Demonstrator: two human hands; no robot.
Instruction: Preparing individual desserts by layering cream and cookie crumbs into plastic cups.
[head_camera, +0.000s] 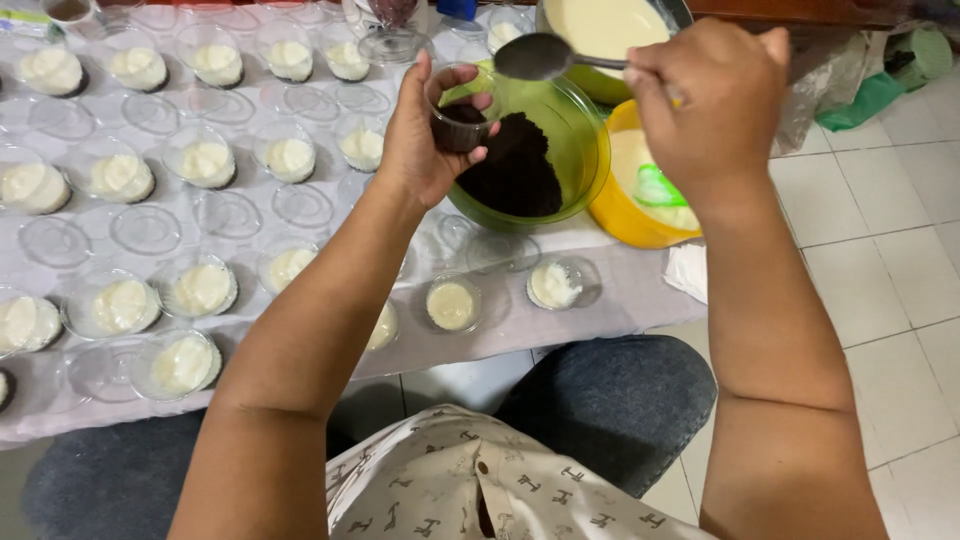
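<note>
Judging by its thin clear walls, the small transparent plastic cup with a dark crumb layer at its bottom (458, 118) is taken to be light, slightly flexible and easily crushed, so it is best gripped around its side wall with gentle pressure, and kept upright so the loose crumbs are not spilled. It is held above the rim of the green translucent plastic bowl of dark crumbs (575, 150), at the top centre of the view.

The cup is enclosed by the left hand (420, 140), whose fingers are curled around the side wall, with the thumb on the near side (a partly closed grip, not a tight fist).

The right hand (705, 95) is closed around the handle of a grey metal spoon (535, 57), whose bowl is held just above and beside the cup; whether anything lies in the spoon cannot be told.

A yellow plastic bowl (625, 215) is seen just beside the green one, and a container of pale cream (600, 25) behind it. Rows of filled clear cups (205, 163) are spread over the white cloth (620, 300) to the left.
</note>
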